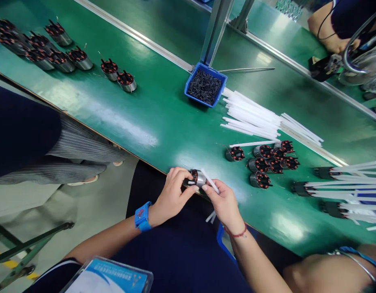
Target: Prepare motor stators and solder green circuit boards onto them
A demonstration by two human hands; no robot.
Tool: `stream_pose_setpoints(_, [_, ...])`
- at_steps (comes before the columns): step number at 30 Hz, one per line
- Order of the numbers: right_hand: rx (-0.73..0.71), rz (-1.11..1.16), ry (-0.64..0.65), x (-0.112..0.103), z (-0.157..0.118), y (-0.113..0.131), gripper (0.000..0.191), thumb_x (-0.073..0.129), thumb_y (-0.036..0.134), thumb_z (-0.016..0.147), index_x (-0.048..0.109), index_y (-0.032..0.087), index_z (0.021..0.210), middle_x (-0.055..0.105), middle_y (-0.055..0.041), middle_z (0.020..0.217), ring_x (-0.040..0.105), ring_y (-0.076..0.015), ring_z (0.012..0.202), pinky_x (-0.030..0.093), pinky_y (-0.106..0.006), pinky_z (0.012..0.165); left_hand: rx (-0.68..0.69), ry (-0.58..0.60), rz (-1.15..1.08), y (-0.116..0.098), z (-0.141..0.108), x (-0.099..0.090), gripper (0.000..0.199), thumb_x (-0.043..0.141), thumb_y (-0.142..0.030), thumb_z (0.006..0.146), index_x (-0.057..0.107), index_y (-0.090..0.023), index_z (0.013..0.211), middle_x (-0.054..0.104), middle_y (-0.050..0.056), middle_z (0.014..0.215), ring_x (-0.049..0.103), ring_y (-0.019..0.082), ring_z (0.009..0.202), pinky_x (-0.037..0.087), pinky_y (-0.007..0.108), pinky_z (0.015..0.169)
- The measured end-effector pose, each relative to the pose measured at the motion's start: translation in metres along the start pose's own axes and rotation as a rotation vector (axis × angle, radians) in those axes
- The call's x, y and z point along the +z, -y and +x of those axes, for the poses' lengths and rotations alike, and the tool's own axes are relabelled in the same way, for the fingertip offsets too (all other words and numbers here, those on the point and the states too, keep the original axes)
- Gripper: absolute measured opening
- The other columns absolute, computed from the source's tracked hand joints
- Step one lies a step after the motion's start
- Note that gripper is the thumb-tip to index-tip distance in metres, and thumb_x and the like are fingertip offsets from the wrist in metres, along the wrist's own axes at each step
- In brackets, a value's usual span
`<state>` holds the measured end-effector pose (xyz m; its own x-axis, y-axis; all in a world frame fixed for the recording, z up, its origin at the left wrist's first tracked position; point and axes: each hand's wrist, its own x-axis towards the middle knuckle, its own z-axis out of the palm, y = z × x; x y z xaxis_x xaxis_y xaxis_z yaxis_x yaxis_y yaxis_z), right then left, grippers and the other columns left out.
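Note:
A motor stator [200,178] with a silver steel ring and copper windings lies on its side between my hands at the table's front edge. My left hand [172,193] wraps its fingers and thumb around the winding end, where a short white piece sticks out near the thumb. From the other side, my right hand [224,201] pinches a white strip [210,181] that slants across the steel ring. Its thumb tip is against or very close to the stator; I cannot tell which.
A blue bin [220,91] of small black pieces stands beside a metal post. White strips [252,114] lie behind several stators [276,166] at right. More stators [61,61] stand far left. Strip-filled black holders [325,173] and a co-worker's arm [328,264] are at right.

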<state>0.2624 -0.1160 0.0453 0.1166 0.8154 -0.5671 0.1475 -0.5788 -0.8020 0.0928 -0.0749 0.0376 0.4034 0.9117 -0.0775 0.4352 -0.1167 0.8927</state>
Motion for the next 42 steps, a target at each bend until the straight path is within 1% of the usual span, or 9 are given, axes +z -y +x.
stream_pose_setpoints(6, [-0.067, -0.094, 0.136, -0.005, -0.004, 0.009, 0.032, 0.051, 0.040, 0.088, 0.069, 0.018, 0.105, 0.067, -0.0037, 0.089, 0.056, -0.0196, 0.082, 0.044, -0.031, 0.076, -0.045, 0.036, 0.021, 0.002, 0.004, -0.001, 0.004, 0.059, -0.022, 0.087, 0.057, -0.019, 0.087, 0.057, 0.004, 0.097, 0.049, 0.020, 0.095, 0.040, 0.035, 0.088])
stream_pose_setpoints(9, [-0.063, -0.162, 0.226, -0.017, -0.003, 0.005, 0.036, 0.046, 0.039, 0.091, 0.066, 0.019, 0.113, 0.067, -0.0036, 0.085, 0.057, -0.0191, 0.078, 0.046, -0.032, 0.075, -0.030, 0.056, 0.000, 0.003, 0.005, -0.004, 0.005, 0.059, -0.019, 0.086, 0.057, -0.019, 0.091, 0.057, 0.005, 0.100, 0.049, 0.020, 0.098, 0.040, 0.034, 0.089])
stream_pose_setpoints(11, [-0.117, -0.251, 0.135, -0.028, -0.002, 0.000, 0.039, 0.042, 0.038, 0.093, 0.061, 0.019, 0.122, 0.065, -0.0046, 0.085, 0.057, -0.0187, 0.077, 0.046, -0.032, 0.073, -0.023, 0.080, -0.009, 0.003, 0.005, -0.007, 0.006, 0.057, -0.017, 0.087, 0.058, -0.019, 0.092, 0.057, 0.005, 0.100, 0.048, 0.020, 0.098, 0.040, 0.034, 0.088])
stream_pose_setpoints(14, [-0.206, -0.403, -0.185, -0.045, -0.002, -0.004, 0.043, 0.039, 0.039, 0.094, 0.051, 0.018, 0.130, 0.062, -0.0053, 0.085, 0.055, -0.0184, 0.075, 0.044, -0.032, 0.072, -0.024, 0.126, -0.012, 0.003, 0.006, -0.013, 0.005, 0.056, -0.018, 0.087, 0.057, -0.019, 0.092, 0.058, 0.005, 0.098, 0.048, 0.020, 0.096, 0.041, 0.033, 0.086])
stream_pose_setpoints(16, [-0.204, -0.493, -0.246, -0.053, -0.006, -0.003, 0.045, 0.040, 0.041, 0.095, 0.045, 0.018, 0.132, 0.058, -0.0026, 0.078, 0.053, -0.0174, 0.067, 0.042, -0.031, 0.066, -0.029, 0.148, -0.011, 0.002, 0.006, -0.015, 0.004, 0.054, -0.021, 0.089, 0.057, -0.018, 0.091, 0.057, 0.004, 0.096, 0.049, 0.019, 0.095, 0.041, 0.033, 0.085])
stream_pose_setpoints(22, [-0.285, -0.651, 0.044, -0.059, -0.018, 0.004, 0.028, 0.038, 0.036, 0.097, 0.062, 0.021, 0.099, 0.063, -0.0050, 0.084, 0.059, -0.0188, 0.079, 0.042, -0.031, 0.073, -0.054, 0.163, 0.035, 0.003, 0.008, -0.016, 0.009, 0.050, -0.022, 0.091, 0.058, -0.019, 0.090, 0.058, 0.005, 0.097, 0.050, 0.019, 0.095, 0.041, 0.033, 0.086])
stream_pose_setpoints(28, [-0.319, -0.717, 0.097, -0.051, -0.005, 0.011, 0.029, 0.041, 0.032, 0.096, 0.065, 0.024, 0.111, 0.067, -0.0061, 0.094, 0.061, -0.0195, 0.083, 0.044, -0.032, 0.076, -0.054, 0.134, 0.081, 0.004, 0.004, -0.015, 0.013, 0.052, -0.026, 0.090, 0.057, -0.019, 0.099, 0.059, 0.005, 0.099, 0.053, 0.020, 0.095, 0.044, 0.034, 0.086])
stream_pose_setpoints(32, [-0.388, -0.598, 0.278, -0.036, 0.013, 0.019, 0.028, 0.042, 0.030, 0.095, 0.068, 0.024, 0.106, 0.068, -0.0051, 0.099, 0.061, -0.0188, 0.089, 0.044, -0.031, 0.080, -0.030, 0.152, 0.058, 0.007, 0.003, -0.017, 0.021, 0.049, -0.023, 0.091, 0.057, -0.019, 0.110, 0.057, 0.007, 0.110, 0.053, 0.020, 0.104, 0.044, 0.034, 0.094])
stream_pose_setpoints(42, [-0.208, -0.260, 0.317, -0.019, 0.026, 0.016, 0.029, 0.042, 0.035, 0.093, 0.060, 0.017, 0.082, 0.053, 0.0017, 0.070, 0.045, -0.0115, 0.064, 0.037, -0.024, 0.063, 0.041, 0.181, 0.099, 0.011, 0.006, -0.017, 0.022, 0.043, -0.016, 0.092, 0.062, -0.018, 0.102, 0.059, 0.006, 0.099, 0.056, 0.018, 0.094, 0.047, 0.030, 0.085])
